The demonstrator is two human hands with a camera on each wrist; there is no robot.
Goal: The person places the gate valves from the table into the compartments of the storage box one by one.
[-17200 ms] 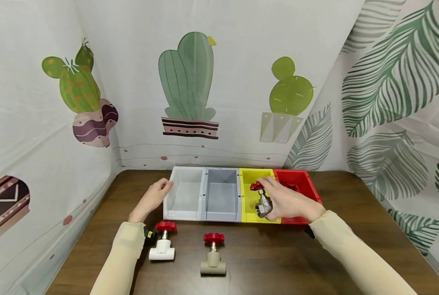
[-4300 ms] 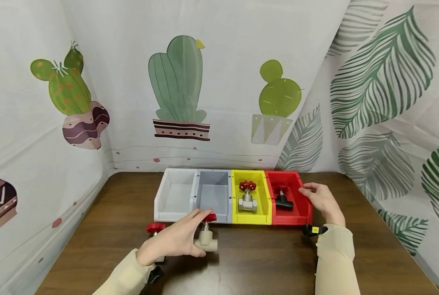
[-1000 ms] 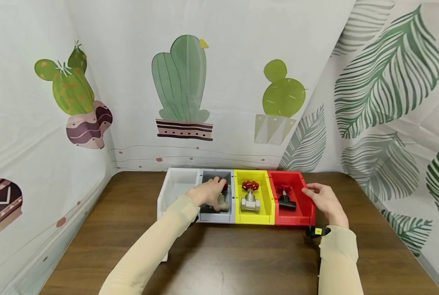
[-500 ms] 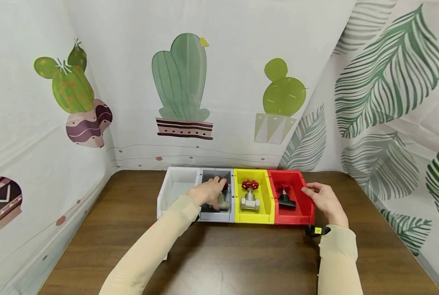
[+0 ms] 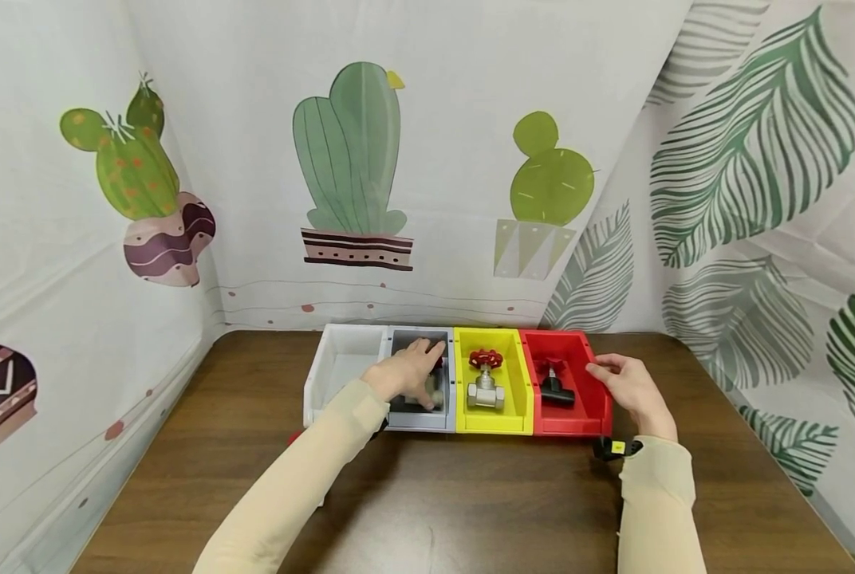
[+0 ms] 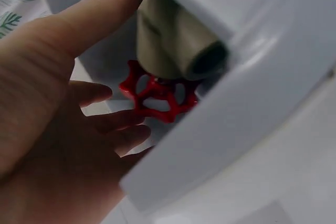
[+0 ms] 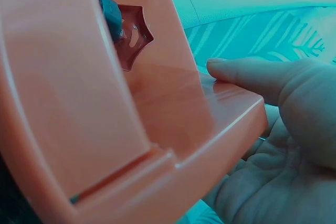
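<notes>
My left hand (image 5: 402,373) reaches into the grey bin (image 5: 444,424), fingers spread loosely about a beige gate valve (image 6: 168,40). The valve lies in the bin, its red handwheel (image 6: 157,98) next to my fingertips; my thumb is by its body, the thumb tip partly hidden by the bin wall. At the far right my right hand (image 5: 636,392) holds the side wall of the red bin (image 7: 168,103), thumb at the rim and fingers curled outside. That bin contains a black valve (image 5: 558,394) with a red handwheel. A steel valve (image 5: 486,394) stands in the yellow bin (image 5: 495,425).
The white bin (image 5: 348,359) joins the row's left end. Under my left forearm a white valve is mostly covered; its red handwheel (image 5: 295,436) peeks out. The brown table (image 5: 506,502) extends in front, and a printed cloth (image 5: 456,159) hangs behind.
Earlier my right hand carried the steel valve over the yellow bin. My left hand has since brought the beige valve from the table into the grey bin; its fingers have now lifted slightly.
</notes>
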